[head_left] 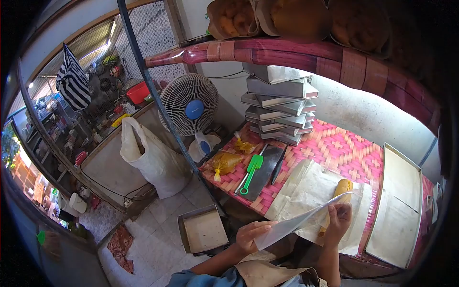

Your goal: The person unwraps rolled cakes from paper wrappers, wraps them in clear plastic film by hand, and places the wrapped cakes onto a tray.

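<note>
A translucent plastic sheet [294,226] is stretched between my two hands, lifted at a slant above the table's front edge. My left hand [253,235] pinches its near left end. At the other end, the fingers of my right hand [339,217] close on the sheet. Behind my right hand lies a long yellow-brown roll, like a rolled cake [343,187], partly covered by the hand and the sheet. Under the roll, creased pale paper [299,191] is spread on the pink woven-pattern table cover [330,143].
Left of the paper are a dark board [264,172], a green spatula [255,165] and tied bags of yellow filling [224,164]. Metal pans [277,88] are stacked behind; a flat tray [397,205] lies right. A shelf [287,52] overhangs. On the floor sit a square pan [203,229] and a fan [193,110].
</note>
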`<state>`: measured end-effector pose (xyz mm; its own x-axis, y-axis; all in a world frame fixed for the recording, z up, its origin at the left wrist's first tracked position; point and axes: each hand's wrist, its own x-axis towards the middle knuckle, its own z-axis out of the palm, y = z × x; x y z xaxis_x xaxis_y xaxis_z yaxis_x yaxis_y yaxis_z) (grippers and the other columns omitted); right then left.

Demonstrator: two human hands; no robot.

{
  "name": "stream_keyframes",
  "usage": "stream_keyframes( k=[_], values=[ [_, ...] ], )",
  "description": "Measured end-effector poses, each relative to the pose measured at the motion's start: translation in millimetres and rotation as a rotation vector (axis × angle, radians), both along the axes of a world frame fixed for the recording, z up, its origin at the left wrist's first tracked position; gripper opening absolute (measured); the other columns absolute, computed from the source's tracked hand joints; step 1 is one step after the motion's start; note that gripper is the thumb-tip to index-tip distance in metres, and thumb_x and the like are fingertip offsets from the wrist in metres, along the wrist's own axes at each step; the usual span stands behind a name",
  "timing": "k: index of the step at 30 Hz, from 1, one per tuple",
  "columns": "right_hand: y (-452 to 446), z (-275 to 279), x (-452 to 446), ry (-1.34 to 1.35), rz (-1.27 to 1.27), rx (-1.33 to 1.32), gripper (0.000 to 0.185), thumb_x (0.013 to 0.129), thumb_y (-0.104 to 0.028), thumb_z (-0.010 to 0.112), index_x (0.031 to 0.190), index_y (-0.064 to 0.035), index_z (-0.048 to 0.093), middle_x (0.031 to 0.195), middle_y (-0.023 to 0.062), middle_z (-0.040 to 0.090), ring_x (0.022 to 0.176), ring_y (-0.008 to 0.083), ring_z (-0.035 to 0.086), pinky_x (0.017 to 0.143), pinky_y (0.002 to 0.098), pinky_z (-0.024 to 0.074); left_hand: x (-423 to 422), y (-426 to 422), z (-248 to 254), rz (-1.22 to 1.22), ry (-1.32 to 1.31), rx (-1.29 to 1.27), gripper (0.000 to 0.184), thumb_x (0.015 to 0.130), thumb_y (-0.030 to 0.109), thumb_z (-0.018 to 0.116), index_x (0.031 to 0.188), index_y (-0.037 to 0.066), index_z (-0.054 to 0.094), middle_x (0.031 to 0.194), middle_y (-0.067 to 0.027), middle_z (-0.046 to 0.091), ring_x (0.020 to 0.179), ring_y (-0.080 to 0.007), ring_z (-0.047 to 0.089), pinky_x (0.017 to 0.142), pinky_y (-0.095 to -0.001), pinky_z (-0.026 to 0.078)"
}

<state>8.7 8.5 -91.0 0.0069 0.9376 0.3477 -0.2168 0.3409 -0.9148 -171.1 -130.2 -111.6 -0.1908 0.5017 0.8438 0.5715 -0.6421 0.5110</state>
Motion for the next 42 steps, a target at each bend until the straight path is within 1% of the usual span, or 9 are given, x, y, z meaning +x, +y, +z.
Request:
stream_keyframes(
  k=[6,15,18,20,26,31,34,38,42],
  values=[
    [1.7,-3.8,4.1,0.059,0.223,-0.080,0.020,0.072,0.007,0.063,0.080,-0.0042,0.049,0.080,0.0003,0.046,0.080,0.0107,0.049,0.074,0.0224,0.0404,0.9,1.7,-2.4,0.021,-0.016,-0.005,0.033,0.074,0.003,0.064,0.105,0.002,0.053,0.097,-0.0224,0.061,0.083,-0.0305,0.063,0.068,-0.0330,0.052],
    [4.9,0.0,6.2,-0.064,0.068,0.084,0.019,0.065,0.007,0.068,0.074,-0.0007,0.053,0.091,0.0047,0.043,0.089,0.0154,0.048,0.077,0.0257,0.0414,6.0,3.7,-11.6,0.128,-0.112,-0.055,0.027,0.076,0.000,0.061,0.102,0.000,0.053,0.093,-0.0217,0.062,0.079,-0.0293,0.064,0.067,-0.0305,0.051],
    [11.8,-2.4,13.2,-0.305,-0.033,0.245,0.016,0.070,0.012,0.060,0.075,0.0013,0.050,0.093,0.0039,0.042,0.084,0.0117,0.050,0.073,0.0207,0.0427,11.2,1.1,-11.0,0.218,-0.167,-0.151,0.025,0.079,0.004,0.061,0.102,0.000,0.053,0.087,-0.0178,0.063,0.073,-0.0243,0.064,0.064,-0.0286,0.050],
    [11.0,7.9,13.0,-0.348,-0.059,0.282,0.016,0.069,0.011,0.062,0.074,0.0010,0.050,0.090,0.0042,0.042,0.083,0.0124,0.050,0.072,0.0218,0.0429,11.4,-2.7,-21.3,0.274,-0.271,-0.453,0.021,0.083,0.009,0.059,0.101,-0.001,0.053,0.082,-0.0134,0.062,0.073,-0.0164,0.060,0.065,-0.0273,0.047],
    [3.6,60.8,-4.7,-0.491,-0.153,0.446,0.016,0.063,0.000,0.070,0.071,-0.0009,0.056,0.078,0.0100,0.058,0.076,0.0226,0.055,0.070,0.0302,0.0435,18.8,14.7,-15.8,0.025,-0.836,-0.165,0.024,0.087,0.011,0.054,0.106,-0.002,0.049,0.098,-0.0071,0.057,0.089,-0.0108,0.052,0.079,-0.0255,0.041],
    [4.5,87.5,-15.7,-0.557,-0.060,0.566,0.014,0.065,-0.001,0.069,0.073,-0.0011,0.058,0.079,0.0108,0.061,0.074,0.0243,0.059,0.068,0.0316,0.0460,8.3,13.8,-25.1,-0.017,-0.890,-0.067,0.028,0.087,0.009,0.053,0.112,-0.001,0.044,0.106,-0.0062,0.053,0.095,-0.0121,0.050,0.084,-0.0256,0.038],
    [6.0,96.7,-21.1,-0.547,0.017,0.612,0.015,0.067,0.005,0.066,0.077,0.0023,0.055,0.078,0.0086,0.059,0.072,0.0165,0.058,0.066,0.0254,0.0447,1.1,9.2,-22.8,-0.040,-0.920,-0.045,0.030,0.087,0.008,0.053,0.114,0.000,0.043,0.107,-0.0065,0.053,0.097,-0.0126,0.049,0.086,-0.0262,0.037],
    [8.3,104.2,-25.4,-0.497,0.130,0.451,0.012,0.070,-0.002,0.066,0.078,0.0012,0.058,0.076,0.0112,0.061,0.071,0.0206,0.061,0.065,0.0278,0.0476,-7.9,5.4,-24.2,-0.111,-0.948,-0.032,0.036,0.085,0.004,0.053,0.119,0.004,0.039,0.113,-0.0085,0.050,0.103,-0.0190,0.050,0.092,-0.0344,0.039],
    [16.1,104.1,-22.1,-0.501,0.184,0.324,0.013,0.073,-0.003,0.066,0.080,0.0017,0.056,0.075,0.0100,0.061,0.070,0.0175,0.061,0.065,0.0276,0.0478,-5.5,7.7,-11.8,-0.151,-0.946,-0.025,0.032,0.087,0.009,0.053,0.116,0.001,0.042,0.110,-0.0070,0.053,0.100,-0.0141,0.050,0.088,-0.0287,0.038]
  ],
)
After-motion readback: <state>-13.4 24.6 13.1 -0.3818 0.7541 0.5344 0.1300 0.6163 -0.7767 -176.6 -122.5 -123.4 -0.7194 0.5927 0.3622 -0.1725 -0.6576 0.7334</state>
